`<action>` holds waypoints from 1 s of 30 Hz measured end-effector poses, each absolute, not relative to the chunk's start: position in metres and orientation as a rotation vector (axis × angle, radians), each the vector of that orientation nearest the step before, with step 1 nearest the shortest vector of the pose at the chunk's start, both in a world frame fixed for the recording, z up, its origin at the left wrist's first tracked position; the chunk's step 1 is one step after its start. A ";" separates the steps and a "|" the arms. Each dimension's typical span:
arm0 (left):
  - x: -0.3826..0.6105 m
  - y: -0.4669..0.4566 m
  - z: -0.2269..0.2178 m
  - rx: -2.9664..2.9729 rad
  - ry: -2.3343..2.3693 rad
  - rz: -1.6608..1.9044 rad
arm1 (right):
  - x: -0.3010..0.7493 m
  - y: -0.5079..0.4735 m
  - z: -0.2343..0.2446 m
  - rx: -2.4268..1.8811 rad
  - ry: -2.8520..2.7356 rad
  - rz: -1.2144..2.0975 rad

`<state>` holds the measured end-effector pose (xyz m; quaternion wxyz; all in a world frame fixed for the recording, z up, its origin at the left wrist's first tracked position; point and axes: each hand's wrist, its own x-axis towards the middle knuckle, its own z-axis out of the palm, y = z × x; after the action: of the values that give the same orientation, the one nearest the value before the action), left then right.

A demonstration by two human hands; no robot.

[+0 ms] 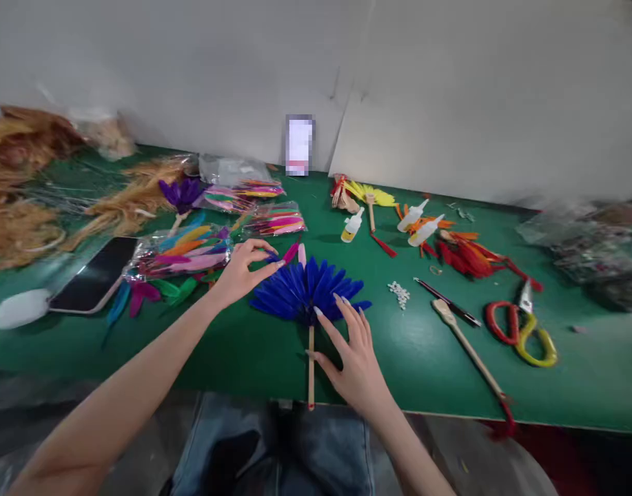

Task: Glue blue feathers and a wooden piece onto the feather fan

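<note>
A fan of deep blue feathers (pixel 305 286) lies on the green table, its thin wooden handle (pixel 311 372) pointing toward me. My right hand (pixel 349 344) rests over the fan's right side, fingers spread, fingertips on the feathers and thumb by the handle. Above the fan's left edge, my left hand (pixel 248 269) has thumb and forefinger close together on a small blue feather (pixel 271 258). Just beyond those fingertips lie a magenta feather (pixel 291 252) and a pale pink feather (pixel 302 255).
Bags of coloured feathers (pixel 191 255) and a phone (pixel 96 275) lie left. On the right are glue bottles (pixel 351 226), white beads (pixel 399 295), a pen (pixel 447 302), a wooden stick (pixel 471 351) and scissors (pixel 522 327). A yellow feather fan (pixel 372 195) lies behind.
</note>
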<state>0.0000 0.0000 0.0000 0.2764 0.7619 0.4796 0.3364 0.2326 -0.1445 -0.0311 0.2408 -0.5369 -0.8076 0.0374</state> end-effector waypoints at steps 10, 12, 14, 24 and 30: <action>0.003 -0.005 0.002 2.084 1.317 0.816 | 0.232 -0.145 -0.029 -1.461 -2.182 0.117; 0.003 -0.006 0.002 2.048 1.303 0.820 | 0.232 -0.145 -0.029 -1.466 -2.190 0.122; 0.004 -0.007 0.003 2.025 1.289 0.830 | 0.232 -0.144 -0.029 -1.471 -2.195 0.125; 0.011 -0.012 0.000 2.055 1.219 0.790 | 0.232 -0.145 -0.029 -1.481 -2.207 0.124; 0.009 -0.010 -0.002 2.079 1.234 0.749 | 0.232 -0.145 -0.029 -1.482 -2.223 0.119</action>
<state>0.0089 -0.0101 -0.0023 0.3004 0.7835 0.4650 0.2823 0.2324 -0.1454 -0.0292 0.2314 -0.5390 -0.8088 0.0433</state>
